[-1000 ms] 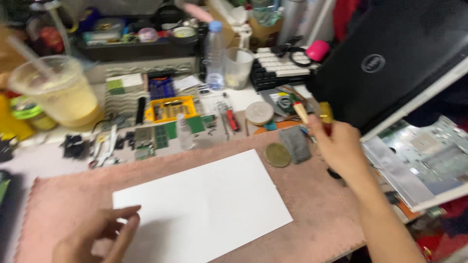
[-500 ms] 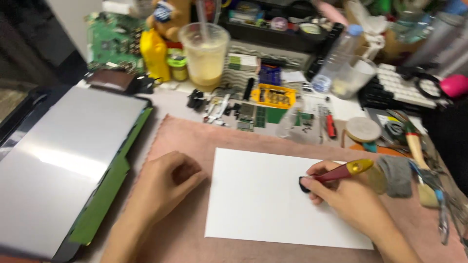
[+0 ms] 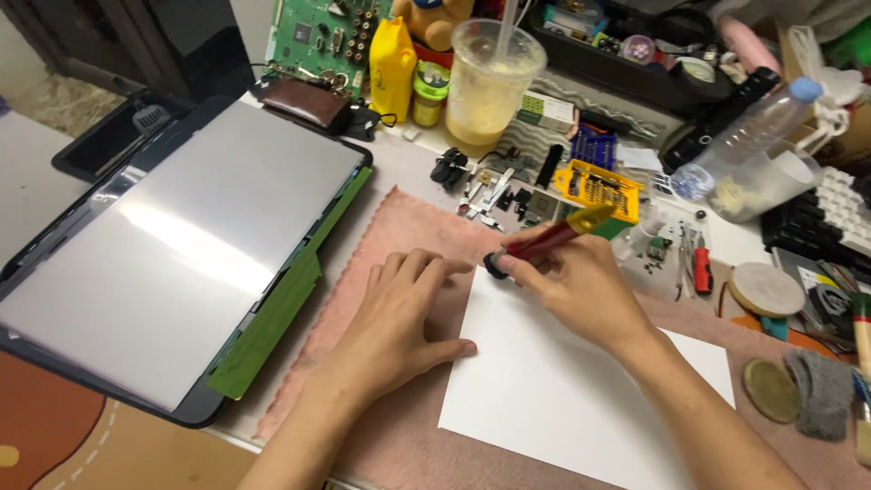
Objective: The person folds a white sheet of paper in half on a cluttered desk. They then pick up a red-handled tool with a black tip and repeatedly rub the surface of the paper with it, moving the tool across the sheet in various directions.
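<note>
My right hand (image 3: 581, 286) grips a tool with a red handle and yellow end (image 3: 555, 233), its black tip pressed near the top left corner of a white sheet (image 3: 562, 381). The sheet lies on a pink cloth mat (image 3: 381, 227). My left hand (image 3: 399, 318) rests flat on the mat with its fingers curled, its thumb touching the sheet's left edge. It holds nothing.
A large flat reflective panel (image 3: 172, 245) with green tape lies at the left. Behind the mat stand a plastic cup with a pale drink (image 3: 485, 86), a yellow bottle (image 3: 392, 59), a yellow bit set (image 3: 599, 186), a clear water bottle (image 3: 753, 150) and small parts. A keyboard (image 3: 830, 218) sits at the right.
The view has swung left. My right hand has carried the red tool from the sheet's right side to its top left corner. My left hand has moved up beside it.
</note>
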